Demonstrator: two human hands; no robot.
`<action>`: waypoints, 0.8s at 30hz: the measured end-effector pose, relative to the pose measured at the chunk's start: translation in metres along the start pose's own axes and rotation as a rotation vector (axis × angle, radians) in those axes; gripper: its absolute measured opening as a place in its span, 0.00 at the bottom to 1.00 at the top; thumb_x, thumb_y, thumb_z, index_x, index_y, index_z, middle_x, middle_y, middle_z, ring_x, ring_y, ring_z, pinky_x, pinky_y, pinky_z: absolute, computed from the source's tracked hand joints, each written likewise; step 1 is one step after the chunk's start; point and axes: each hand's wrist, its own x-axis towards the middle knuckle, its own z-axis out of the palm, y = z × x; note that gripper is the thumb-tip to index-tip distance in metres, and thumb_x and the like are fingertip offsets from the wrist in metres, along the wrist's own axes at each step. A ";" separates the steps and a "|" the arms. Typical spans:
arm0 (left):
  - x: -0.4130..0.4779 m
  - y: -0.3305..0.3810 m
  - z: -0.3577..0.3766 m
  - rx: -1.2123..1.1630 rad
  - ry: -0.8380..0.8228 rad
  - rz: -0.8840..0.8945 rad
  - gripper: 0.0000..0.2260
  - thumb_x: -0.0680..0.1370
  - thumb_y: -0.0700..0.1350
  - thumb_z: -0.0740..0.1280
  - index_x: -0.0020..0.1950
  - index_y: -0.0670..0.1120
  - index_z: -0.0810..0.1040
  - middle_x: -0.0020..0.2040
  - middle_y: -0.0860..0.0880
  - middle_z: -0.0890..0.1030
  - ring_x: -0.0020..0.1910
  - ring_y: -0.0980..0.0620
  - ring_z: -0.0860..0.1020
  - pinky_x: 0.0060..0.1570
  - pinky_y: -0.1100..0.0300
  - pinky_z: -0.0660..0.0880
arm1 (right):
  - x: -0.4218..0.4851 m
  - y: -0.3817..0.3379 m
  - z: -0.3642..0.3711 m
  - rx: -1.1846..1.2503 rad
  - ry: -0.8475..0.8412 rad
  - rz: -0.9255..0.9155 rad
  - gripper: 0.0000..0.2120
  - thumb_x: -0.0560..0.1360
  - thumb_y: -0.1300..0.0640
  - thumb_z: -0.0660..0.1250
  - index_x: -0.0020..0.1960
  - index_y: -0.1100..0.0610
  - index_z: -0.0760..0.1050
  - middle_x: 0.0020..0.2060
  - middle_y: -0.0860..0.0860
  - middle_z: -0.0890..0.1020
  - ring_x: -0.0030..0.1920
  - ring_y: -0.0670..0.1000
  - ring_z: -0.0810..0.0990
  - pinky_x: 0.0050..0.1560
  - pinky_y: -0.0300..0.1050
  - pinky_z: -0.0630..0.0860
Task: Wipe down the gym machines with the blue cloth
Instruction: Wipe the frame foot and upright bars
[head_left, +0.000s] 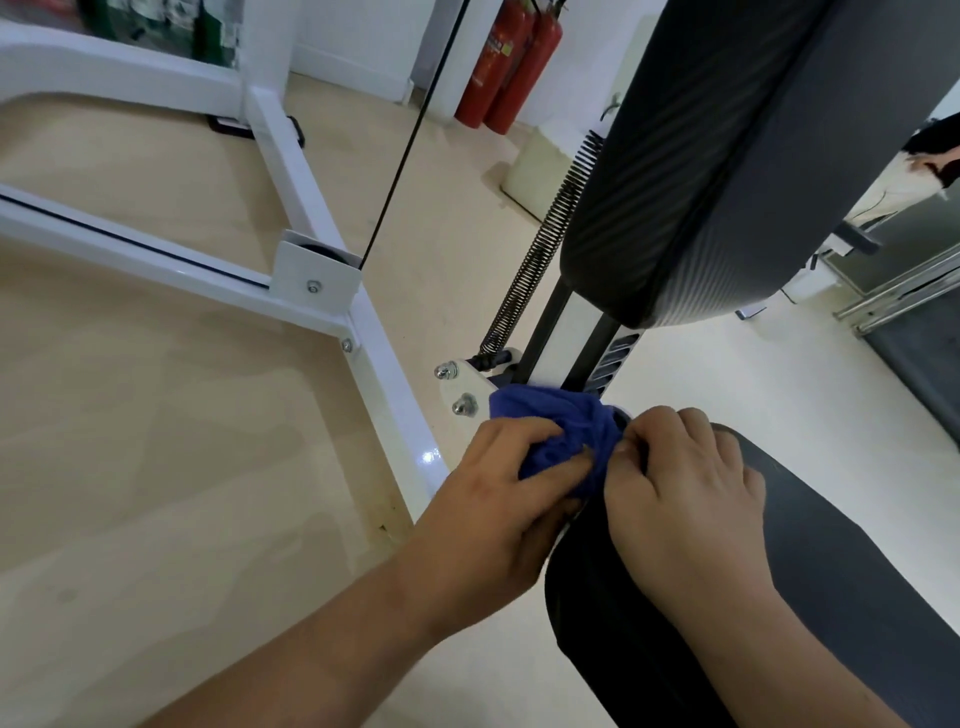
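Now | left hand grips blue cloth | right hand pinches it

Both arms are bare and reach forward, meeting close together. The left forearm rises from the lower left, wrist nearly straight, and the left grip shows its back to the camera, fingers curled round the bunched blue cloth. The right forearm comes in from the lower right. The right grip lies knuckles up, its bent fingertips pinching the cloth's right side. The two grips almost touch at the fingertips.
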 end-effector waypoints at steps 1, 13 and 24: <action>0.000 -0.009 0.001 -0.025 0.007 0.004 0.15 0.83 0.46 0.65 0.68 0.48 0.80 0.67 0.46 0.73 0.65 0.49 0.73 0.64 0.60 0.70 | 0.000 0.000 0.000 -0.016 -0.003 -0.005 0.09 0.77 0.48 0.51 0.50 0.47 0.69 0.48 0.45 0.71 0.51 0.51 0.64 0.55 0.50 0.60; -0.011 -0.040 0.005 -0.210 0.079 -0.476 0.15 0.78 0.38 0.69 0.60 0.55 0.79 0.53 0.59 0.81 0.52 0.63 0.79 0.53 0.68 0.73 | 0.000 -0.001 -0.001 -0.067 -0.024 -0.021 0.11 0.78 0.49 0.52 0.52 0.45 0.72 0.49 0.45 0.70 0.53 0.51 0.64 0.58 0.51 0.61; -0.023 0.000 -0.007 -0.186 0.021 -0.264 0.15 0.77 0.45 0.72 0.63 0.51 0.80 0.58 0.58 0.80 0.58 0.57 0.79 0.58 0.64 0.74 | 0.001 -0.001 -0.002 -0.063 -0.027 -0.027 0.14 0.78 0.48 0.51 0.55 0.45 0.74 0.50 0.46 0.70 0.52 0.50 0.61 0.60 0.53 0.60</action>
